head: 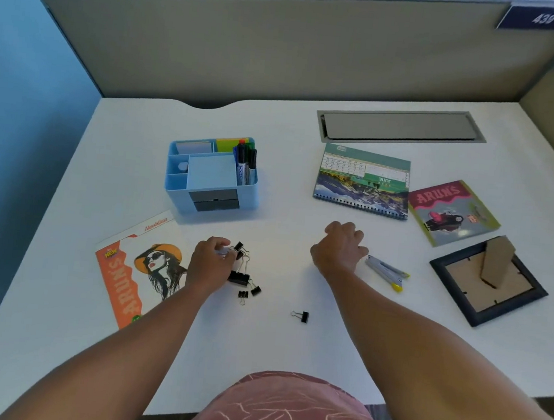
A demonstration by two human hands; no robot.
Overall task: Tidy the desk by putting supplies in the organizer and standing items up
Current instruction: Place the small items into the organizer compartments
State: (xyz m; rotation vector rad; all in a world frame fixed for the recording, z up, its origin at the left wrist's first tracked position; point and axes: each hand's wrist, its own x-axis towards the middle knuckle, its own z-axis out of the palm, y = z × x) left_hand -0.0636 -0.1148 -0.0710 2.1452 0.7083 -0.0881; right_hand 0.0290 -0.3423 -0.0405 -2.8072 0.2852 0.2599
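Binder clips (pixel 243 279) lie clustered on the white desk (pixel 272 345) just in front of the blue organizer (pixel 213 175), one stray clip (pixel 301 316) apart. Small, light and stiff, they should lift best pinched by the black body, not the loose wire handles. The left hand (pixel 211 259) curls its fingertips onto the cluster; the right hand (pixel 341 248) hovers loosely curled, gripping nothing visible, beside a stapler (pixel 386 273).

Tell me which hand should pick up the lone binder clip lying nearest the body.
Probably right: the left hand is already closed on clips in the pile, while the right hand looks empty and the lone binder clip lies close below it.
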